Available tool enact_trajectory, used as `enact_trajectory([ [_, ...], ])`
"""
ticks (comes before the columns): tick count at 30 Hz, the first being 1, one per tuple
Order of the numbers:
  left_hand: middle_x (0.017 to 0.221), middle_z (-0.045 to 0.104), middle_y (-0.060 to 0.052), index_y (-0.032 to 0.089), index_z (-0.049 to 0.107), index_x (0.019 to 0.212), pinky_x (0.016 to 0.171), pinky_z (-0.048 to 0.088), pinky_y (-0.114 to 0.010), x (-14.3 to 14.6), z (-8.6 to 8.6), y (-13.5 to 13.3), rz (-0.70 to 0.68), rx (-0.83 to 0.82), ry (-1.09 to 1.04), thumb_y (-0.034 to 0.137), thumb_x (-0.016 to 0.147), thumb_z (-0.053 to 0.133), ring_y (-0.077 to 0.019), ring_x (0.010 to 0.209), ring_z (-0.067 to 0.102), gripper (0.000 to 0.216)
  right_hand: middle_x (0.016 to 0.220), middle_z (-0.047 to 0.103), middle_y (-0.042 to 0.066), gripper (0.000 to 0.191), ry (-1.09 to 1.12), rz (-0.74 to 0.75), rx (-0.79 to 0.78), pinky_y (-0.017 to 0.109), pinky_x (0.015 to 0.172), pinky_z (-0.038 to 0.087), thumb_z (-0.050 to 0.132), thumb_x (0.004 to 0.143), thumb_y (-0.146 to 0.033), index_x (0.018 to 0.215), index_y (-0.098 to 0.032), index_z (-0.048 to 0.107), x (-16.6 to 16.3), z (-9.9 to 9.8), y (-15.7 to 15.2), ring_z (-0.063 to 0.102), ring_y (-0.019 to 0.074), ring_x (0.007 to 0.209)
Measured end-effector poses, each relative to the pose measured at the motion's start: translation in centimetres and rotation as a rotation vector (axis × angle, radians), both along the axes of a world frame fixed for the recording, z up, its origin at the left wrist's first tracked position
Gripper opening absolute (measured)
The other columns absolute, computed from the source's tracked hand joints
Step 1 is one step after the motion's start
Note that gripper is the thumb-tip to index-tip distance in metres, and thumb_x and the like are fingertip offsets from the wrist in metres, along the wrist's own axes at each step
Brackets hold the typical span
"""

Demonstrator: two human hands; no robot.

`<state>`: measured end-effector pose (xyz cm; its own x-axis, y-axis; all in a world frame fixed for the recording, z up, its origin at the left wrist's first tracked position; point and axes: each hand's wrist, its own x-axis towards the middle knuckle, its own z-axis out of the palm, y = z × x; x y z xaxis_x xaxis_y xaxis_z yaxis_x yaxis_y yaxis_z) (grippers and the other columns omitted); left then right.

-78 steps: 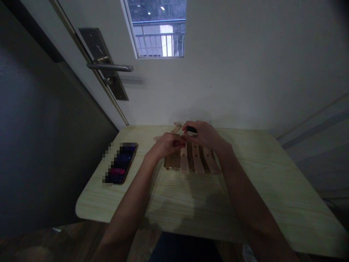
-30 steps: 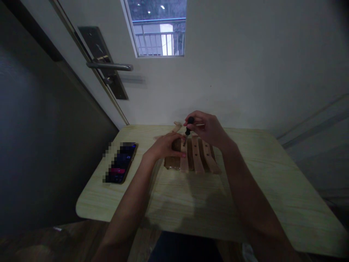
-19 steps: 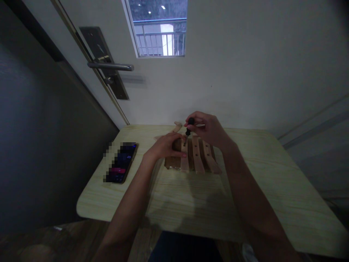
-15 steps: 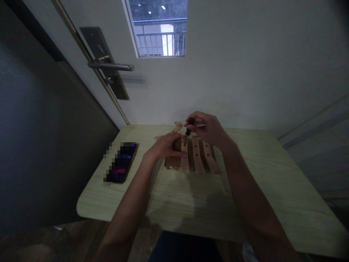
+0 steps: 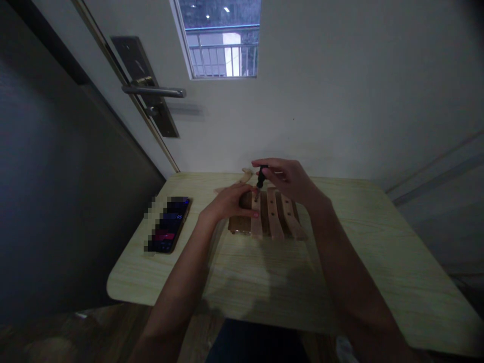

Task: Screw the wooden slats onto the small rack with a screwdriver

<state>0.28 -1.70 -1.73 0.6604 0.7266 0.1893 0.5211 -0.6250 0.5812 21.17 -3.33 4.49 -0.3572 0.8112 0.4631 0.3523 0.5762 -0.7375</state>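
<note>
My right hand [image 5: 289, 181] is closed on a small black-handled screwdriver [image 5: 261, 177], fingers over the top of its handle. The screwdriver leans slightly, its tip down at a hole or screw near the far end of the leftmost pale wooden strip [image 5: 256, 227]. Thumb and fingers of my left hand [image 5: 229, 201] press on that strip from its left side, holding it against a brown block [image 5: 239, 225]. Two more strips lie across the block to the right, a middle strip [image 5: 275, 217] and a slanted right strip [image 5: 293, 222], both with dark spots like screws or holes.
Behind my left hand lies a curved wooden piece [image 5: 246, 175]. A lit phone [image 5: 174, 227] rests at the left of the pale wooden table [image 5: 363, 242]. Beyond the table's far edge stands a white door with a metal handle [image 5: 155, 92] and a small window [image 5: 223, 50].
The fingers of my right hand have shifted around the top of the screwdriver handle and stretched leftward. The screwdriver tip and my left hand stay in place.
</note>
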Motion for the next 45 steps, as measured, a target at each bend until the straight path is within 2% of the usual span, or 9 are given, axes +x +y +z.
enact_trajectory([
  [4, 0.125, 0.062, -0.011, 0.022, 0.06, 0.118, 0.101, 0.045, -0.046, 0.0, -0.1, 0.1, -0.01, 0.001, -0.007, 0.047, 0.071, 0.08, -0.0306, 0.117, 0.058, 0.057, 0.116, 0.073, 0.01, 0.037, -0.001, 0.019, 0.012, 0.032, 0.077, 0.06, 0.053, 0.093, -0.039, 0.117, -0.018, 0.07, 0.1, 0.0, 0.0, 0.069, 0.021, 0.1],
  [14, 0.124, 0.062, -0.011, 0.023, 0.06, 0.114, 0.1, 0.045, -0.047, -0.1, -0.2, 0.2, -0.025, -0.012, -0.036, 0.047, 0.069, 0.081, -0.0305, 0.116, 0.058, 0.055, 0.091, 0.073, 0.005, 0.026, -0.04, -0.009, 0.019, 0.024, 0.064, 0.057, 0.061, 0.089, -0.041, 0.097, -0.018, 0.071, 0.0, 0.5, -0.1, 0.068, 0.0135, 0.072],
  [19, 0.124, 0.063, -0.011, 0.024, 0.06, 0.115, 0.099, 0.046, -0.046, -0.1, -0.2, 0.1, -0.013, -0.037, -0.03, 0.046, 0.069, 0.082, -0.0304, 0.115, 0.059, 0.056, 0.084, 0.07, 0.001, 0.023, -0.022, -0.003, 0.035, 0.024, 0.062, 0.055, 0.064, 0.087, -0.041, 0.096, -0.021, 0.069, -0.1, 0.2, 0.1, 0.066, 0.0126, 0.067],
  [25, 0.123, 0.062, -0.011, 0.022, 0.06, 0.116, 0.098, 0.047, -0.046, 0.0, -0.2, 0.0, -0.005, -0.037, -0.036, 0.046, 0.07, 0.081, -0.0306, 0.114, 0.059, 0.056, 0.063, 0.06, -0.003, 0.038, 0.036, -0.094, 0.045, 0.024, 0.051, 0.046, 0.075, 0.074, -0.056, 0.077, -0.022, 0.059, -0.7, -0.3, 0.4, 0.055, 0.0112, 0.053],
  [28, 0.123, 0.063, -0.011, 0.023, 0.06, 0.115, 0.099, 0.046, -0.047, 0.1, 0.0, -0.1, -0.013, -0.065, -0.046, 0.043, 0.071, 0.081, -0.0305, 0.115, 0.058, 0.053, 0.071, 0.064, -0.001, 0.038, 0.026, -0.129, 0.06, 0.024, 0.051, 0.044, 0.071, 0.077, -0.057, 0.08, -0.022, 0.057, -0.9, -0.4, 0.4, 0.054, 0.0106, 0.052],
  [31, 0.122, 0.063, -0.011, 0.023, 0.059, 0.116, 0.099, 0.046, -0.047, 0.2, 0.1, -0.2, -0.01, -0.073, -0.046, 0.042, 0.071, 0.08, -0.0305, 0.116, 0.058, 0.053, 0.082, 0.068, 0.001, 0.026, -0.029, -0.104, 0.102, 0.025, 0.056, 0.046, 0.065, 0.086, -0.047, 0.089, -0.021, 0.061, -1.0, -0.4, 0.6, 0.056, 0.0105, 0.056],
  [34, 0.122, 0.062, -0.011, 0.022, 0.058, 0.116, 0.1, 0.046, -0.046, 0.2, 0.1, -0.2, -0.012, -0.071, -0.041, 0.041, 0.071, 0.081, -0.0308, 0.117, 0.058, 0.054, 0.081, 0.07, 0.001, 0.019, -0.071, -0.072, 0.119, 0.026, 0.061, 0.049, 0.063, 0.088, -0.039, 0.086, -0.02, 0.068, -0.8, -0.3, 0.6, 0.059, 0.0123, 0.062],
  [39, 0.124, 0.062, -0.012, 0.021, 0.058, 0.115, 0.101, 0.046, -0.046, 0.1, -0.2, 0.0, -0.032, -0.069, -0.073, 0.042, 0.073, 0.079, -0.0307, 0.118, 0.057, 0.052, 0.102, 0.074, 0.008, 0.031, -0.037, 0.005, 0.02, 0.028, 0.064, 0.055, 0.056, 0.09, -0.037, 0.108, -0.018, 0.073, -0.1, 0.2, 0.1, 0.065, 0.015, 0.075],
  [45, 0.122, 0.063, -0.011, 0.022, 0.058, 0.115, 0.1, 0.046, -0.048, 0.1, -0.4, 0.1, -0.017, -0.047, -0.058, 0.043, 0.071, 0.08, -0.0308, 0.115, 0.058, 0.053, 0.093, 0.075, 0.006, 0.031, -0.073, 0.007, 0.018, 0.029, 0.066, 0.055, 0.059, 0.088, -0.035, 0.112, -0.02, 0.073, 0.5, 0.5, 0.1, 0.066, 0.0159, 0.075],
])
